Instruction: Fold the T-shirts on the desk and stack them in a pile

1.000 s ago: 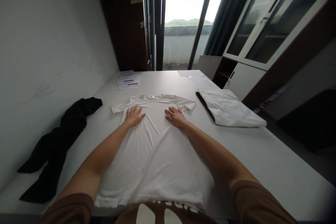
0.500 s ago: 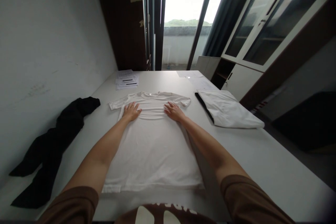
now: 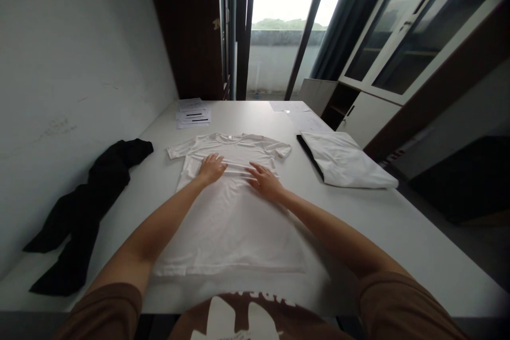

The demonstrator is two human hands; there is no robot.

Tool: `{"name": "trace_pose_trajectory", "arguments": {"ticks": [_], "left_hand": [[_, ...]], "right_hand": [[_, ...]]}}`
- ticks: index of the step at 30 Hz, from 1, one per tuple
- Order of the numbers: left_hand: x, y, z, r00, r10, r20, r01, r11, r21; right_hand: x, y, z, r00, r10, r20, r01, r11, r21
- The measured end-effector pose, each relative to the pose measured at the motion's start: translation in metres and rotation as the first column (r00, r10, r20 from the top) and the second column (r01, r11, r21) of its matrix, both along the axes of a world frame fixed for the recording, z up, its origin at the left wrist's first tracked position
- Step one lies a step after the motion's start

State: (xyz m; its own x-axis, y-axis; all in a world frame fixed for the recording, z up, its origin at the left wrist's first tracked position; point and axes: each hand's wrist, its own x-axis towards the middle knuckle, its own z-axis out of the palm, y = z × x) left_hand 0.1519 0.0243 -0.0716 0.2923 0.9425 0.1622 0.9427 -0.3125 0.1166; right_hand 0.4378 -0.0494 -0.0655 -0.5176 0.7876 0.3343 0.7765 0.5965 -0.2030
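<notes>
A white T-shirt (image 3: 235, 234) lies spread on the white table (image 3: 382, 255), its collar at the far end and its hem toward me. My left hand (image 3: 212, 169) rests on the left side of the chest, fingers stretched out. On the right side of the chest is my right hand (image 3: 265, 181), its fingers spread over the cloth. Small creases run across the shirt between the hands. Neither hand grips anything; the palms' undersides are hidden.
Black trousers (image 3: 95, 186) lie at the left by the wall. A folded white cloth (image 3: 348, 160) with a black edge beneath it sits at the right. Papers (image 3: 193, 113) lie at the far left, more sheets (image 3: 298, 115) at the far right. A cabinet (image 3: 370, 117) stands beyond.
The shirt has slid away from me, and bare table now shows before its hem. The long diagonal fold has gone. My hands have come closer together over the chest.
</notes>
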Motion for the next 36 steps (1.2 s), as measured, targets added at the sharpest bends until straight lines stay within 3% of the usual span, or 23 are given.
{"name": "trace_pose_trajectory", "arguments": {"ticks": [4,7,10,16,21,27,32,36], "left_hand": [[0.014,-0.019,-0.008,0.998,-0.058,0.002,0.058,0.996,-0.073],[0.016,-0.022,-0.008,0.999,-0.041,-0.004,0.04,0.994,-0.105],[0.016,-0.021,-0.004,0.999,-0.036,-0.011,0.034,0.991,-0.132],[0.014,-0.022,-0.005,0.999,-0.041,0.017,0.042,0.995,-0.086],[0.011,-0.025,-0.006,0.999,-0.052,0.012,0.053,0.995,-0.089],[0.021,-0.022,0.004,1.0,-0.013,-0.003,0.013,0.989,-0.146],[0.048,-0.029,0.009,0.99,0.136,0.045,-0.13,0.985,-0.116],[0.051,-0.045,0.01,0.968,0.087,0.237,-0.092,0.996,0.012]], "right_hand": [[-0.011,-0.039,0.0,0.994,0.101,0.053,-0.097,0.993,-0.064],[-0.015,-0.06,0.006,0.995,0.083,0.057,-0.079,0.995,-0.068],[-0.023,-0.087,0.015,0.982,0.183,0.038,-0.181,0.982,-0.05],[-0.043,-0.149,0.027,0.906,0.423,-0.016,-0.419,0.891,-0.173],[-0.048,-0.17,0.034,0.864,0.501,-0.051,-0.497,0.832,-0.246],[-0.05,-0.165,0.03,0.892,0.44,-0.108,-0.452,0.853,-0.261],[-0.031,-0.119,0.027,0.869,0.481,-0.114,-0.494,0.852,-0.171],[0.008,-0.071,0.013,0.966,0.239,-0.1,-0.249,0.964,-0.096]]}}
